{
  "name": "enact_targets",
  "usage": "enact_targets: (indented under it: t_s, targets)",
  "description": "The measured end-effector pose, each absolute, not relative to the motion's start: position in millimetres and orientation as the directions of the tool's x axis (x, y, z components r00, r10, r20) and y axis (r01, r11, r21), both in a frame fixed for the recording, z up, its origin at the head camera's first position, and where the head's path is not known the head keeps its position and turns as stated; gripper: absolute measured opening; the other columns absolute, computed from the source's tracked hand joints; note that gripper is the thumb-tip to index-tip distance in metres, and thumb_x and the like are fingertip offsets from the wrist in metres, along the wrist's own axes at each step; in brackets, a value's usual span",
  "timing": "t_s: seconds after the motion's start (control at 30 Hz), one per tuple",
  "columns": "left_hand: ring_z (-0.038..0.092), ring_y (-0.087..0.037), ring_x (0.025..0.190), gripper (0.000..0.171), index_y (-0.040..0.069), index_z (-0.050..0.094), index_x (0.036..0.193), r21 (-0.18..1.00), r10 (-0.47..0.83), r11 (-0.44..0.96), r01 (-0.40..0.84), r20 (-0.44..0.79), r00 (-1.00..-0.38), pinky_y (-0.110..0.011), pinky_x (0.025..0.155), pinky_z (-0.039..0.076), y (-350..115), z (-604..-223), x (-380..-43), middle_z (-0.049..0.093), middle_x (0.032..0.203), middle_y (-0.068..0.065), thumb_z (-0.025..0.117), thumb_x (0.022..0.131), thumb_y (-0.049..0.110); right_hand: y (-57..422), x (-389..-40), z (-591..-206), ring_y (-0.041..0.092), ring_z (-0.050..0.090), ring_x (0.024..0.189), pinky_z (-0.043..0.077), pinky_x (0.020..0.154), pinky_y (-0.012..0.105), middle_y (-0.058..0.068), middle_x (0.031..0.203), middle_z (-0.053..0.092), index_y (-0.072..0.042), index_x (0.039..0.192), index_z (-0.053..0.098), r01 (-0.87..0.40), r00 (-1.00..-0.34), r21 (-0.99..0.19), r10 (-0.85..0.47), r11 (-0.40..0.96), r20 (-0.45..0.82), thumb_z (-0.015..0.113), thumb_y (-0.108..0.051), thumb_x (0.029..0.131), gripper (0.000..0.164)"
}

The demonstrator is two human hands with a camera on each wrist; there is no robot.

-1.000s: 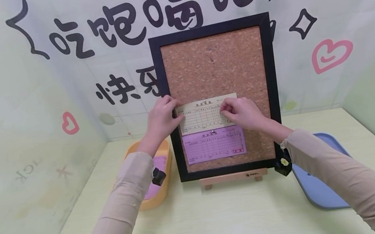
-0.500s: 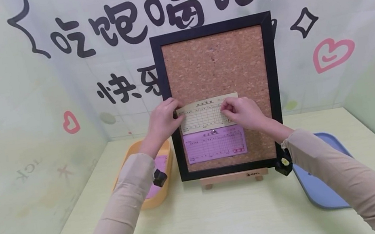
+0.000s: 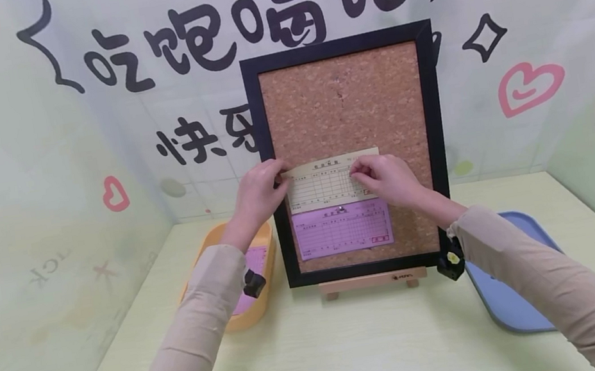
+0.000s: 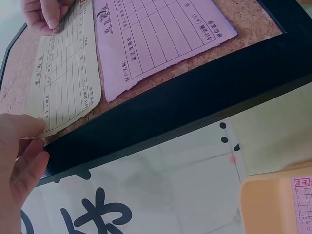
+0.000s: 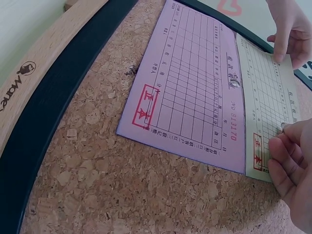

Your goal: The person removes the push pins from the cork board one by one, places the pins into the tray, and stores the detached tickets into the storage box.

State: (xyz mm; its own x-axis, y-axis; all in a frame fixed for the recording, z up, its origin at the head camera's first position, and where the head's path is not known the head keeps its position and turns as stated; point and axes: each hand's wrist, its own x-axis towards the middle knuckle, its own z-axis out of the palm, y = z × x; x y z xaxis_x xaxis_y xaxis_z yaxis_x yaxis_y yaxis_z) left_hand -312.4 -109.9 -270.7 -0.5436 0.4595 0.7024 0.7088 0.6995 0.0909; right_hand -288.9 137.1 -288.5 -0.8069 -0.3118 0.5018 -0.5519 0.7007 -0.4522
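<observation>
A pale yellow receipt slip lies against the corkboard, just above a purple receipt slip. My left hand pinches the yellow slip's upper left corner at the black frame, thumb on the front in the left wrist view. At the slip's right part, my right hand pinches a tiny metallic thumbtack, mostly covered by the fingertips. A silver thumbtack sits at the purple slip's top edge. In the left wrist view, the yellow slip's left end curves slightly off the cork.
The board's black frame leans on a small wooden easel. To the left stands an orange-yellow bin with purple slips inside. A blue tray lies right, partly under the right forearm. A printed wall sheet rises behind.
My left hand has slid slightly down the yellow slip's left edge. My right hand keeps its place on the slip. The head view has shifted a little.
</observation>
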Motion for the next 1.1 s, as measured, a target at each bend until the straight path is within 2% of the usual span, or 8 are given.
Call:
enact_targets:
  t_s: [0.3, 0.73, 1.1]
  targets:
    - [0.058, -0.018, 0.07, 0.008, 0.002, 0.065, 0.086, 0.115, 0.448, 0.711, 0.694, 0.687, -0.573, -0.027, 0.064, 0.049, -109, -270, -309, 0.066, 0.081, -0.009, 0.058, 0.082, 0.0, 138, -288, -289, 0.014, 0.047, 0.059, 0.037, 0.052, 0.027, 0.004, 0.072, 0.059, -0.006, 0.091, 0.065, -0.573, -0.791, -0.439, -0.328, 0.692, 0.516, 0.057, -0.012, 0.089, 0.011]
    - [0.059, -0.019, 0.073, 0.008, 0.001, 0.065, 0.087, 0.147, 0.438, 0.697, 0.702, 0.688, -0.578, -0.028, 0.067, 0.05, -110, -269, -305, 0.066, 0.083, -0.01, 0.058, 0.084, 0.0, 140, -287, -293, 0.014, 0.043, 0.058, 0.033, 0.052, 0.027, 0.003, 0.069, 0.052, -0.005, 0.09, 0.06, -0.593, -0.78, -0.432, -0.351, 0.679, 0.518, 0.053, -0.012, 0.091, 0.01]
    - [0.061, -0.021, 0.075, 0.009, -0.001, 0.066, 0.089, 0.209, 0.399, 0.655, 0.726, 0.721, -0.567, -0.03, 0.069, 0.05, -118, -267, -304, 0.067, 0.087, -0.012, 0.059, 0.085, 0.001, 146, -274, -297, 0.014, 0.044, 0.06, 0.036, 0.053, 0.027, 0.006, 0.073, 0.057, -0.005, 0.088, 0.059, -0.588, -0.793, -0.462, -0.36, 0.664, 0.492, 0.054, -0.01, 0.091, 0.008]
